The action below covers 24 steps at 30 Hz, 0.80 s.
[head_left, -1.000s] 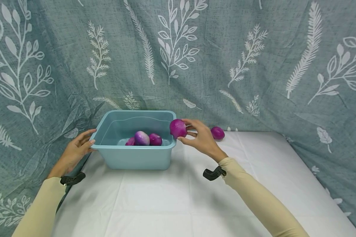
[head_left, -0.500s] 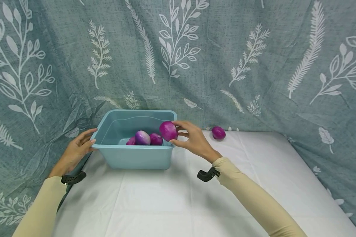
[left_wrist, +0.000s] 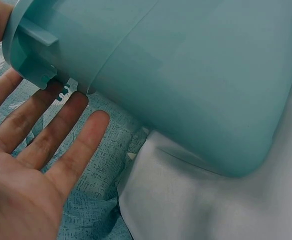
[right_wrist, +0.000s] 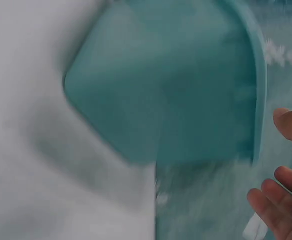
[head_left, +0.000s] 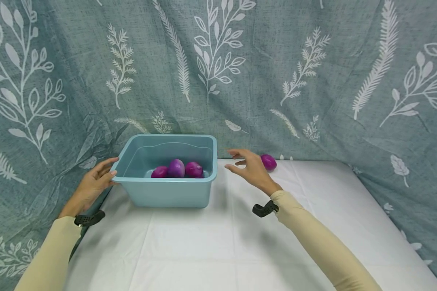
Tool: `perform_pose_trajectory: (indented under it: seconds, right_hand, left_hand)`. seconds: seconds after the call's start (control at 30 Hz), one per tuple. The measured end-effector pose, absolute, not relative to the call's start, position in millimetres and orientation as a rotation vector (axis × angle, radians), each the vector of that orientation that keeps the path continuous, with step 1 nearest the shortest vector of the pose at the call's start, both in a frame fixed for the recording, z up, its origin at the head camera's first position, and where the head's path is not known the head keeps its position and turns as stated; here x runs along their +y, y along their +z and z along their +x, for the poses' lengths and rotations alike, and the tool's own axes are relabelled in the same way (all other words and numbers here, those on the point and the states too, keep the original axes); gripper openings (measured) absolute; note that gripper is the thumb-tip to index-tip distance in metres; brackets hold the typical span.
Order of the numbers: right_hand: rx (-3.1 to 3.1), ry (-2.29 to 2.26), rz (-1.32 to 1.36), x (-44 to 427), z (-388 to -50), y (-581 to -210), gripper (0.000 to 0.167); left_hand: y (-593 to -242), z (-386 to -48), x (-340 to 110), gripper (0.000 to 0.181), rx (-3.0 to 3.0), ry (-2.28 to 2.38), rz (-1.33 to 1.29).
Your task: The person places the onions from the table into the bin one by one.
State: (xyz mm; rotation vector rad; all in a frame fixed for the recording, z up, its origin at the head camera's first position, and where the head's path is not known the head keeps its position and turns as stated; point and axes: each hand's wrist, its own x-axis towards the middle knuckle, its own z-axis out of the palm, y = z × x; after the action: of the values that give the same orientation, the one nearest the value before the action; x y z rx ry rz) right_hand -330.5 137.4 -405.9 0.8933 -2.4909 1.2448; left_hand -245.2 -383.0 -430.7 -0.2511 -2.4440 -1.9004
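In the head view a light blue plastic bin [head_left: 164,193] stands on the white-covered table. Inside it lie purple-red onions: one at the left [head_left: 159,171], one in the middle [head_left: 176,168] and one at the right [head_left: 194,169]. The front wall hides their lower parts. My left hand [head_left: 91,186] touches the bin's left rim, its fingers fairly straight in the left wrist view [left_wrist: 31,165]. Right of the bin, my right hand [head_left: 251,169] hovers with nothing between its spread thumb and fingers. Another onion [head_left: 268,162] lies just behind it on the table, partly covered by the hand.
A grey-green curtain [head_left: 240,81] with white leaf prints hangs behind the table and down both sides. The white cloth [head_left: 189,242] spreads in front of the bin and to its right. Dark bands [head_left: 265,209] sit on both wrists.
The onion my right hand held over the bin's right rim has been let go into the bin. The onions inside have shifted. My right hand has drawn back rightward; the left has stayed.
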Motion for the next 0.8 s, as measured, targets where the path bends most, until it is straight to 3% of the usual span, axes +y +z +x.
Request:
perform_pose_trajectory:
  seconds: [0.37,0.8]
  right_hand:
    - [-2.617,1.033,0.552,209,-373,-447,0.055]
    - [-2.668,1.013,0.336,258,-392,-479,0.06]
  left_hand:
    - [-431,-246,-384,0.061,-2.444,-1.915,-0.253]
    - [-430,-246,-383,0.063,-2.465,-1.872,-0.229]
